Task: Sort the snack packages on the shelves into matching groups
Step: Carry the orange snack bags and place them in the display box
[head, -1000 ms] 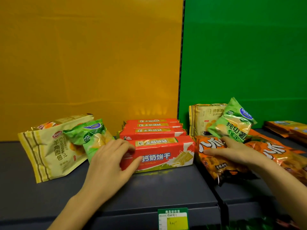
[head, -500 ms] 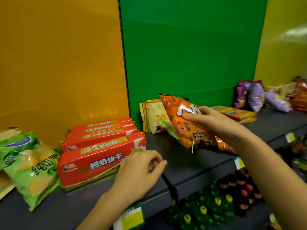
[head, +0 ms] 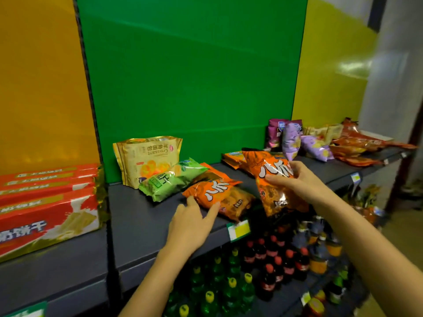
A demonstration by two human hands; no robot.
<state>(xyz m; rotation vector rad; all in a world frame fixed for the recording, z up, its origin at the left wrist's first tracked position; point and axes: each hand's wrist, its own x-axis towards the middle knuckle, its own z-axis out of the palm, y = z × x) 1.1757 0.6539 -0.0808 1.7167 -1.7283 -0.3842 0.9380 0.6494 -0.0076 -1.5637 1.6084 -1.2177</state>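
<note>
My right hand grips an orange snack bag and holds it upright above the shelf's front edge. A second orange bag lies flat on the dark shelf; the fingertips of my left hand touch its near end, fingers apart. A green chip bag lies just behind it, leaning on a yellow croissant bag that stands against the green back panel. Red biscuit boxes are stacked at the far left.
Orange flat packets lie behind the held bag. Purple bags and red-orange bags fill the shelf's right end. Soda bottles stand on the lower shelf. A price tag hangs on the shelf edge.
The view has swung right. My right hand carried the orange bag rightward and forward. My left hand left the biscuit boxes and reached onto the second orange bag.
</note>
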